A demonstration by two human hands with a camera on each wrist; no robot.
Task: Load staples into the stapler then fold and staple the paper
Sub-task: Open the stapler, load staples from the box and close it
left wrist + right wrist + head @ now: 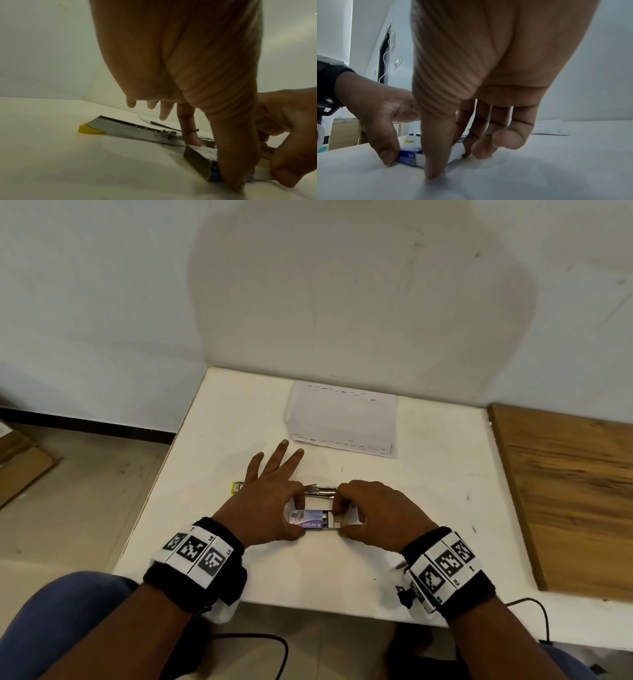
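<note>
A small blue staple box (306,519) lies on the white table (239,433), its white inner tray (335,520) slid partly out to the right. My left hand (291,517) pinches the box sleeve (409,155) between thumb and forefinger, with the other fingers stretched forward. My right hand (344,517) pinches the tray (457,150) between thumb and fingers. Just behind the hands the stapler (130,129) lies opened flat, with its yellow tip (237,487) at the left. The folded paper (342,419) rests at the back of the table.
A wooden board (565,491) lies along the table's right side. The wall stands right behind the table. On the floor at the left is flat cardboard (24,467), and a black cable (239,642) runs below the near table edge.
</note>
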